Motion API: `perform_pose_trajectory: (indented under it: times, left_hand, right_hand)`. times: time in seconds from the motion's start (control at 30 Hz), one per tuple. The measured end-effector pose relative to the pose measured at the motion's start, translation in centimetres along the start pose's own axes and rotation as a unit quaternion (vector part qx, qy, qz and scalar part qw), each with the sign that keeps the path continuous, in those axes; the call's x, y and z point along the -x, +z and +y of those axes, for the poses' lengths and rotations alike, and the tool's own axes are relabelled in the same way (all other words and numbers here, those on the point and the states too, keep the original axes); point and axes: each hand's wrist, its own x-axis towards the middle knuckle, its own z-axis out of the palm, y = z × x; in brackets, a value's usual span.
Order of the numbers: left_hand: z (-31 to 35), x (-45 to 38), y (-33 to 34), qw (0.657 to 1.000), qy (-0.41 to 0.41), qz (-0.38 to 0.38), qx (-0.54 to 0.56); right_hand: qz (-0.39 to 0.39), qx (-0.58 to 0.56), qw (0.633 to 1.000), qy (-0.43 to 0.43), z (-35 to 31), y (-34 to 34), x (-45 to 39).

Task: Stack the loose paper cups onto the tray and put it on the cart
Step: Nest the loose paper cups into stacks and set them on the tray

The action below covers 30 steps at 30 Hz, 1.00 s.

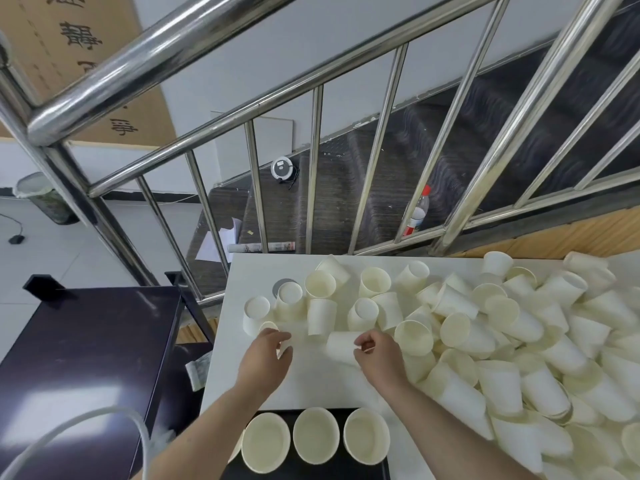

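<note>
1. Up front, the left hand [268,355] curls its fingers round a paper cup [282,341] lying on the white table [256,268].
2. Beside it, the right hand [375,353] pinches the rim of a second cup [341,346] lying on its side.
3. Loose cups [519,341] lie heaped across the table's right half.
4. Nearest the camera, a black tray [301,471] holds three upright cups [316,434].
5. Left of the table stands a dark cart [79,358].

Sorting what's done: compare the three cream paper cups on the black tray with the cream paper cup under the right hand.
The three tray cups stand upright, mouths up, in a row; the cup at the right hand lies on its side on the white table. Nobody touches the tray cups; fingers hold the lying cup. Same cream paper.
</note>
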Motion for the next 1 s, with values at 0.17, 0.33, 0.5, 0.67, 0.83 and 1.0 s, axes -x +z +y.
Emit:
perform_pose_trajectory:
  times: [0.17,0.33,0.5,0.67,0.83,1.0]
  left_hand:
    - [0.2,0.1,-1.4,0.974,0.114,-0.002,-0.198]
    - [-0.3,0.6,-1.1,0.916,0.167,-0.083,-0.356]
    - [-0.7,1.1,-0.4,0.904,0.195,-0.128,-0.358]
    - [-0.4,1.6,-1.0,0.93,0.221,-0.066,-0.287]
    - [0.2,1.5,-1.6,0.946,0.133,-0.052,-0.291]
    - [0.8,1.6,-1.5,0.942,0.088,-0.117,-0.301]
  right_hand:
    - [-0.081,0.225,0.957,-0.164,-0.9,-0.5,1.4]
    - [-0.14,0.348,0.895,-0.242,-1.1,0.0,2.1]
    - [-0.15,0.365,0.874,-0.285,-1.1,0.4,2.1]
    - [-0.136,0.379,0.863,-0.307,-1.0,0.4,1.6]
    - [-0.123,0.388,0.861,-0.304,-1.3,0.9,1.7]
    - [-0.154,0.391,0.871,-0.255,-1.4,1.3,1.7]
